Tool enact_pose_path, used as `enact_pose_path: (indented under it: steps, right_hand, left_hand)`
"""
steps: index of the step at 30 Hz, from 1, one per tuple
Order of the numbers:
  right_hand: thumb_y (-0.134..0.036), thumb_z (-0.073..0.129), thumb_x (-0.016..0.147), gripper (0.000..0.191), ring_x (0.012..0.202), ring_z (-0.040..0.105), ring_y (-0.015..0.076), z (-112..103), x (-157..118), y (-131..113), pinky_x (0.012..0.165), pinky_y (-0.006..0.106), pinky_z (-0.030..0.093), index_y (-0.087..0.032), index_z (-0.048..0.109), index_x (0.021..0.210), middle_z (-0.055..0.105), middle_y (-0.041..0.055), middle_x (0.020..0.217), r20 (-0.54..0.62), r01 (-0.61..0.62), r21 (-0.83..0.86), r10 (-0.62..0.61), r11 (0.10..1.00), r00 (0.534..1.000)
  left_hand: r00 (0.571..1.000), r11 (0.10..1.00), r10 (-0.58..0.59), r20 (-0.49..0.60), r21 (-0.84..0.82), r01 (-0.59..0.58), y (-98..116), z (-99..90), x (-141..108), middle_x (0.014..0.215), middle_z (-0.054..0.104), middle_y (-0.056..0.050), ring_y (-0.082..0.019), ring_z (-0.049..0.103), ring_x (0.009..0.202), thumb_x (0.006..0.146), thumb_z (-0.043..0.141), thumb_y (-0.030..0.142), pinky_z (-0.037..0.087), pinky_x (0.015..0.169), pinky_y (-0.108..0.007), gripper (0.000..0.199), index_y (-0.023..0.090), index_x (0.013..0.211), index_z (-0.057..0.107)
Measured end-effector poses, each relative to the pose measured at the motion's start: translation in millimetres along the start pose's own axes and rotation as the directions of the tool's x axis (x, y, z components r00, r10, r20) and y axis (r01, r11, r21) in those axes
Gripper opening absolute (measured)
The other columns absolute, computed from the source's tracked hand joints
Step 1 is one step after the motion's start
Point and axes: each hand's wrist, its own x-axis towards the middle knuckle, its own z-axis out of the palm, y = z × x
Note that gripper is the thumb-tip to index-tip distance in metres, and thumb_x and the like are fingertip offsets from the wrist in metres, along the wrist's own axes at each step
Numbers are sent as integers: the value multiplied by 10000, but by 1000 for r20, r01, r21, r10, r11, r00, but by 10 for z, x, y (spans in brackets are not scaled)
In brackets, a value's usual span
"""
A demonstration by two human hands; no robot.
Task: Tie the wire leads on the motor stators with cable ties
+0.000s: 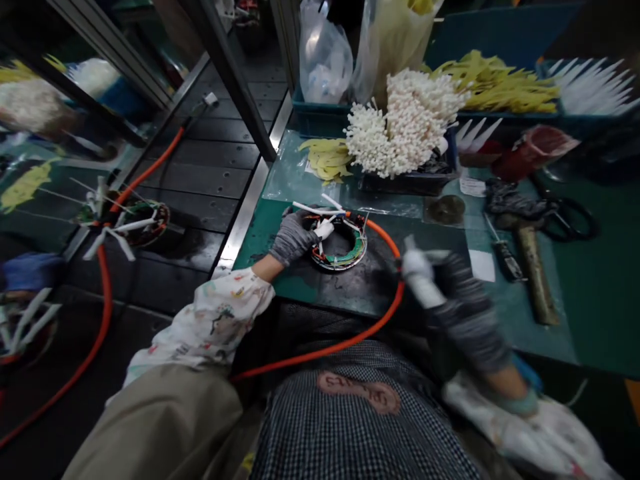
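A ring-shaped motor stator point(340, 263) with green insulation, wound wires and white sleeves lies on the dark mat in front of me. My left hand point(295, 237), in a grey knit glove with a white-wrapped thumb tip, grips the stator's left rim, near the white sleeves. An orange cable point(383, 233) leaves the stator's upper right, curves round and runs down across my lap. Beside the cable's bend is my right hand point(460, 303), also gloved, with white-wrapped fingertips. Motion smears its fingers, so whether they pinch the cable is unclear.
Behind the stator stand a bundle of white-tipped cords point(400, 127), yellow strips point(500, 83) and white sleeves point(595, 87) in bins. To the right lie a hammer point(535, 267), scissors point(570, 217) and a red cup point(535, 153). A roller conveyor point(200, 173) carries another wired stator point(145, 223) at left.
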Motion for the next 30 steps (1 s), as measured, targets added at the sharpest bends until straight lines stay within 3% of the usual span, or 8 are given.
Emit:
enact_pose_path:
  steps: [2, 6, 11, 14, 19, 25, 30]
  right_hand:
    - [-379, 666, 949, 253, 839, 764, 255, 238, -307, -49, 734, 394, 626, -246, 687, 1162, 797, 77, 1009, 96, 122, 31, -124, 992, 988]
    - [-333, 650, 954, 321, 737, 782, 275, 515, -554, 79, 678, 404, 657, -232, 694, 1255, 816, 89, 928, 57, 262, -103, -257, 959, 965]
    - [-300, 648, 954, 443, 1177, 723, 333, 425, -567, 111, 973, 512, 643, -345, 640, 1395, 748, 58, 1286, 253, 266, 35, -266, 963, 930]
    - [-280, 691, 950, 447, 1241, 687, 322, 389, -552, 20, 1058, 542, 604, -400, 648, 1378, 737, 28, 1297, 244, 292, 57, -297, 955, 923]
    - [-270, 756, 915, 515, 1156, 727, 290, 394, -531, -69, 1041, 520, 616, -460, 621, 1373, 753, -5, 1242, 220, 200, 111, -221, 973, 950]
    - [-268, 771, 896, 403, 1102, 745, 285, 396, -486, -89, 1024, 496, 619, -403, 698, 1268, 777, 7, 1163, 261, 187, 64, -197, 980, 945]
    - [-292, 707, 936, 330, 1136, 737, 292, 326, -447, -159, 1013, 505, 623, -395, 702, 1250, 782, 18, 1159, 231, 238, 16, -235, 971, 944]
  left_hand:
    - [1000, 999, -15, -14, -45, 14, 68, 44, -58, 1129, 791, -160, -308, 749, 1046, 768, 802, 420, 597, 993, -521, 434, 135, 1094, 774]
    - [995, 996, 70, -69, -54, -74, 219, 96, -366, 1278, 750, -129, -311, 695, 1216, 806, 796, 378, 544, 1110, -523, 459, 188, 1221, 750]
    - [944, 944, 329, -12, 39, -328, 329, 80, -774, 1413, 682, -60, -312, 574, 1390, 919, 716, 423, 481, 1188, -539, 447, 328, 1354, 684]
    - [902, 886, 430, 15, 182, -426, 314, 52, -902, 1374, 708, -39, -296, 574, 1393, 965, 639, 460, 499, 1181, -524, 396, 368, 1349, 677]
    - [903, 867, 429, 5, 277, -413, 290, 42, -968, 1365, 712, -36, -306, 585, 1381, 991, 574, 499, 516, 1161, -548, 380, 380, 1339, 668]
    - [873, 858, 487, -32, 206, -471, 345, 89, -930, 1372, 708, -26, -310, 601, 1364, 1003, 581, 423, 504, 1172, -547, 387, 394, 1384, 640]
    - [923, 882, 385, 12, 291, -371, 354, 103, -907, 1333, 726, -44, -326, 567, 1396, 1009, 529, 514, 491, 1174, -571, 385, 356, 1329, 674]
